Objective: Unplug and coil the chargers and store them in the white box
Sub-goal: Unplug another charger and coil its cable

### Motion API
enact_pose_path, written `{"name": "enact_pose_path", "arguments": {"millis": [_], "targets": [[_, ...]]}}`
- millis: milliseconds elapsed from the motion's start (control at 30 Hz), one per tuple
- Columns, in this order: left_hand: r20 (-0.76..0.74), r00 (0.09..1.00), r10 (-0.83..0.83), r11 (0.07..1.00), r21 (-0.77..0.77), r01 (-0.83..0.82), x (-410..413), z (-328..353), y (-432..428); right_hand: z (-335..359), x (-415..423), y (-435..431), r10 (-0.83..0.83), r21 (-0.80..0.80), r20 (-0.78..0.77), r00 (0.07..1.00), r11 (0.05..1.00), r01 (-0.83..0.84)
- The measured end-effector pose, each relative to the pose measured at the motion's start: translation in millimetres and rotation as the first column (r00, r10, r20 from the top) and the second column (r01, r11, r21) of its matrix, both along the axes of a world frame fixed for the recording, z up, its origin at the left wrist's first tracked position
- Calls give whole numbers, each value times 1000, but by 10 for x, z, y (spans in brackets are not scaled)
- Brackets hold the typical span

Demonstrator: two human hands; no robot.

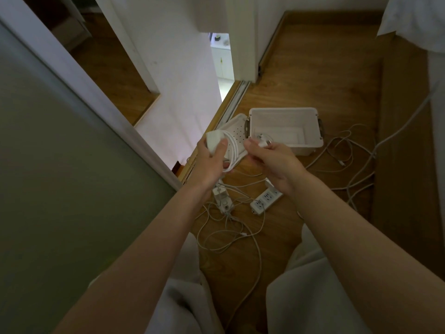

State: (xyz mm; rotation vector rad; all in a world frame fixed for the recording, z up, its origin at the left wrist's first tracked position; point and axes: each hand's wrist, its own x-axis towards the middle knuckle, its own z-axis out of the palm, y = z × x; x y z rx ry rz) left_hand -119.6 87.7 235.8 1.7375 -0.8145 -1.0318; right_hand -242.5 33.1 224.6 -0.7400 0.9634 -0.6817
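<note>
Both hands work near the white box (310,138): our left hand (209,162) grips the charger brick (213,141), light and rigid, the surest hold we judge; our right hand (272,160) pinches the limp cable (232,162) by its plug (263,143).

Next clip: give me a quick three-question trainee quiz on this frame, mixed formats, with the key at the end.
1. True or false: the white box on the floor is shut.
2. Multiple choice: the left hand grips A) a phone B) a white charger block with loops of cable C) scissors.
3. Fill in: the power strip lies on the wooden ____.

Key:
1. False. The box is open, and its lid sits beside it.
2. B. Meanwhile the right hand pinches the cable end.
3. Floor.
</note>
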Motion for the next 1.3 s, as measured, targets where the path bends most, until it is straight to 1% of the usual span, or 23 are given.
{"name": "enact_pose_path", "arguments": {"millis": [67, 133, 167, 200, 267, 333, 367, 400, 467, 500, 533, 600, 667, 700, 733, 800, 867, 900, 967, 1067, 1133, 1167, 1300], "targets": [[27, 999, -35, 999, -6, 35, -60, -14, 11, -16, 47, 62, -73, -112, -122, 990, 992, 59], [79, 996, -41, 999, -10, 42, -93, -31, 9, -22, 90, 88, -114, -227, -204, 972, 972, 66], [94, 995, -25, 1000, -10, 26, -92, -38, 2, -25, 98, 92, -101, -230, -210, 972, 972, 51], [89, 996, 2, 1000, -9, -1, -85, -45, -8, -11, 103, 95, -75, -192, -196, 978, 981, 37], [40, 997, 63, 998, -15, -62, -59, -54, -18, 13, 115, 95, -27, -128, -142, 990, 992, 9], [0, 995, 103, 995, 3, -103, -49, -47, -19, 43, 133, 134, -47, -154, -118, 992, 988, 28], [-43, 992, 117, 993, 10, -117, -52, -44, -20, 36, 140, 153, -100, -151, -82, 992, 985, 86], [-120, 983, 137, 991, 12, -136, -57, -32, -21, 22, 140, 170, -170, -85, -30, 985, 982, 167], [-319, 932, 170, 985, 17, -174, -63, 9, -23, -13, 123, 174, -302, 166, 81, 950, 944, 286], [-397, 902, 172, 983, 13, -182, -59, 27, -26, -35, 113, 159, -327, 241, 91, 941, 924, 298], [-430, 888, 160, 985, 6, -174, -55, 40, -25, -52, 110, 142, -296, 256, 59, 953, 928, 273], [-408, 905, 123, 991, -2, -136, -77, 50, -16, -78, 125, 124, -160, 142, -62, 985, 976, 168], [-333, 937, 105, 994, 11, -107, -106, 26, -21, -74, 148, 122, -39, -45, -223, 974, 999, 30], [-292, 952, 95, 995, 16, -95, -108, 6, -24, -84, 150, 127, 4, -134, -295, 955, 990, -46], [-266, 960, 83, 997, 18, -81, -102, -14, -28, -102, 147, 133, 20, -232, -365, 931, 966, -112], [-279, 959, 52, 999, 15, -49, -92, -30, -32, -137, 142, 146, -39, -444, -475, 879, 873, -201], [-298, 954, 28, 1000, 11, -26, -76, -35, -31, -166, 145, 150, -133, -569, -489, 862, 798, -200], [-301, 953, 22, 1000, 14, -18, -63, -32, -31, -171, 147, 144, -155, -589, -472, 868, 788, -179], [-315, 949, 9, 1000, 28, 0, -42, -28, -28, -194, 145, 107, -136, -568, -449, 883, 806, -165], [-323, 946, -3, 999, 41, 18, -40, -24, -10, -254, 131, 39, -74, -500, -505, 860, 837, -222], [-307, 952, 6, 999, 32, 4, -53, -21, -10, -287, 139, 34, -105, -526, -539, 836, 817, -236], [-290, 957, 12, 999, 32, -3, -58, -22, -13, -281, 139, 48, -119, -549, -529, 840, 803, -232], [-267, 963, 43, 998, 59, -28, -31, -26, -28, -231, 123, 90, -162, -637, -421, 892, 754, -164]]}}
